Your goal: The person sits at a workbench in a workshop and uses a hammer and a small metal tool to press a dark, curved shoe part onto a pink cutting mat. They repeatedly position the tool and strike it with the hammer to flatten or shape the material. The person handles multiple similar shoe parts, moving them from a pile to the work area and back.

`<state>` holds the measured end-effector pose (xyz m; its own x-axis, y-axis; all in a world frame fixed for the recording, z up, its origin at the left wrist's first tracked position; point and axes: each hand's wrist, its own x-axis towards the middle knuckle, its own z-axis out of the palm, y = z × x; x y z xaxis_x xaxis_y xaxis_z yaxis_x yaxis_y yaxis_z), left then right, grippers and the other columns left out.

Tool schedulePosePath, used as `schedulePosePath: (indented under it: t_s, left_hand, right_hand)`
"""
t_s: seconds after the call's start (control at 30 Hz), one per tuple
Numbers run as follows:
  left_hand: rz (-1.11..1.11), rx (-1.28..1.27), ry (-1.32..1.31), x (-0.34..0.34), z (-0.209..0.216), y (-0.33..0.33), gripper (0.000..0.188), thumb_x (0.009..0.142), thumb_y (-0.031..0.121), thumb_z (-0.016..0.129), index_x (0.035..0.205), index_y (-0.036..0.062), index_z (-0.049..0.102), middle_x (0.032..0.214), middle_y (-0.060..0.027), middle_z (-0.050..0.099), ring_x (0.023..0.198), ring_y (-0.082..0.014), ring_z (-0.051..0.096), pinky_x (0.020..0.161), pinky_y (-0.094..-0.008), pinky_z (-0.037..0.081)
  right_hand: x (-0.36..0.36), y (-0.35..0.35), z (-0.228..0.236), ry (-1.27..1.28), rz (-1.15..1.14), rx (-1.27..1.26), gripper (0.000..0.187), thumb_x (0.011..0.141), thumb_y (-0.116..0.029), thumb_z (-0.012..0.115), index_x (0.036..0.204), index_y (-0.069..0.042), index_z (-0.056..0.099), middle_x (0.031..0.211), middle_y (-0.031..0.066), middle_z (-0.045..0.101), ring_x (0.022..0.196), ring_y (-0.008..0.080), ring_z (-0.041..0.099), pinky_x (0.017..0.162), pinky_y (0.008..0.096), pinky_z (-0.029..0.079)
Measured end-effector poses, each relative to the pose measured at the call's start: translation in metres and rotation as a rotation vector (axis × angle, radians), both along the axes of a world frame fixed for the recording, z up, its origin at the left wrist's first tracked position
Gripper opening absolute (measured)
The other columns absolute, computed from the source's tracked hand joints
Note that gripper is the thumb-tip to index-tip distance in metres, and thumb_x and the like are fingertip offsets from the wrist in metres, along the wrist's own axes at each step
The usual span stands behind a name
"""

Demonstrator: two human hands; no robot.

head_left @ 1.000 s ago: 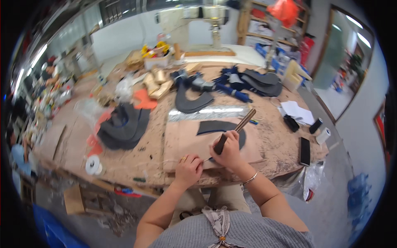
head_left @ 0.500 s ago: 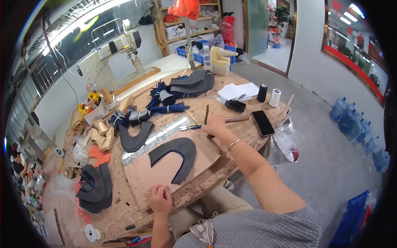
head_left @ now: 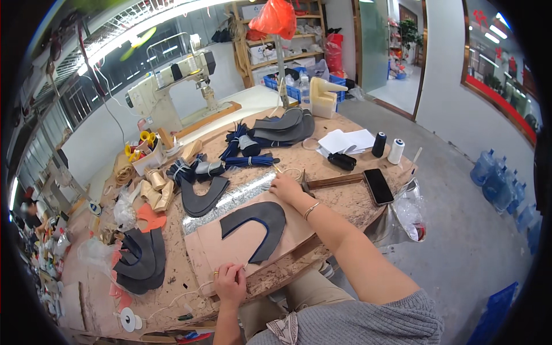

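A dark grey U-shaped piece with a blue inner edge (head_left: 275, 221) lies on a tan board (head_left: 210, 259) at the bench's front. Just below the piece's near end, my left hand (head_left: 230, 283) is closed in a pinch on a thin white cord (head_left: 198, 289), which trails left over the bench. At the board's far edge, my right hand (head_left: 286, 187) has its fingers curled down where small blue-handled snips lay; the hand covers them, and what it grips is hidden. To its right a hammer (head_left: 336, 180) rests on the bench.
More grey U-shaped pieces (head_left: 206, 198) lie left and behind, beside blue tied bundles (head_left: 251, 161). A phone (head_left: 378, 187), thread cones (head_left: 395, 151) and a black case (head_left: 341, 161) sit at right. A sewing machine (head_left: 172, 95) stands behind; a white spool (head_left: 131, 319) lies front left.
My right hand has let go of the hammer and moved left onto the place of the snips. My left hand stays at the cord. The whole view has shifted slightly.
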<state>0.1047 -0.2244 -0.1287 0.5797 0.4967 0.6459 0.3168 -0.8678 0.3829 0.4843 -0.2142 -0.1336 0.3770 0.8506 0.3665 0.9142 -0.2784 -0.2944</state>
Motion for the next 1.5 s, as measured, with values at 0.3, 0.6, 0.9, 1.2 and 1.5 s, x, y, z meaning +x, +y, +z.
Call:
schedulePosePath:
  t_s: [0.3, 0.6, 0.9, 1.2, 1.5]
  left_hand:
    - [0.006, -0.005, -0.024, -0.006, 0.002, -0.002, 0.008, 0.078, 0.007, 0.071, 0.086, 0.0085, 0.069, 0.09, -0.0091, 0.064, 0.086, -0.0302, 0.06, 0.077, -0.0407, 0.049]
    - [0.101, -0.063, -0.045, 0.006, -0.008, -0.004, 0.009, 0.077, 0.014, 0.074, 0.082, 0.0117, 0.067, 0.09, -0.0038, 0.064, 0.088, -0.0264, 0.061, 0.078, -0.0398, 0.05]
    - [0.086, 0.018, -0.043, -0.002, -0.007, -0.003, 0.011, 0.076, 0.013, 0.072, 0.083, 0.0124, 0.064, 0.091, -0.0027, 0.062, 0.087, -0.0252, 0.061, 0.077, -0.0386, 0.047]
    - [0.044, 0.01, -0.014, 0.001, -0.008, -0.004, 0.013, 0.075, 0.01, 0.072, 0.084, 0.0088, 0.063, 0.093, -0.0063, 0.062, 0.089, -0.0282, 0.059, 0.078, -0.0406, 0.048]
    - [-0.005, -0.009, -0.038, -0.005, -0.009, -0.008, 0.017, 0.072, -0.001, 0.068, 0.087, 0.0052, 0.063, 0.096, -0.0126, 0.06, 0.09, -0.0328, 0.058, 0.079, -0.0425, 0.047]
  right_hand:
    - [-0.032, 0.0, 0.019, 0.162, -0.043, 0.486, 0.013, 0.095, -0.014, 0.054, 0.096, -0.003, 0.062, 0.093, 0.0181, 0.063, 0.091, 0.0351, 0.061, 0.08, 0.0445, 0.05]
    - [-0.184, -0.1, 0.047, -0.013, 0.521, 0.05, 0.023, 0.091, -0.027, 0.064, 0.11, -0.014, 0.064, 0.094, 0.0092, 0.058, 0.075, 0.0286, 0.065, 0.063, 0.0408, 0.051]
    - [-0.196, -0.088, 0.043, -0.146, 0.585, 0.021, 0.012, 0.085, -0.021, 0.068, 0.088, -0.011, 0.064, 0.082, 0.006, 0.058, 0.066, 0.0251, 0.065, 0.059, 0.0375, 0.051]
    - [-0.202, -0.091, 0.037, -0.017, 0.528, 0.065, 0.013, 0.085, -0.023, 0.066, 0.083, -0.01, 0.065, 0.082, 0.0066, 0.059, 0.07, 0.0272, 0.066, 0.061, 0.0393, 0.051]
    - [-0.189, -0.074, 0.034, 0.125, 0.421, 0.203, 0.017, 0.088, -0.026, 0.063, 0.087, -0.009, 0.062, 0.09, 0.0109, 0.059, 0.074, 0.0306, 0.066, 0.063, 0.0439, 0.052]
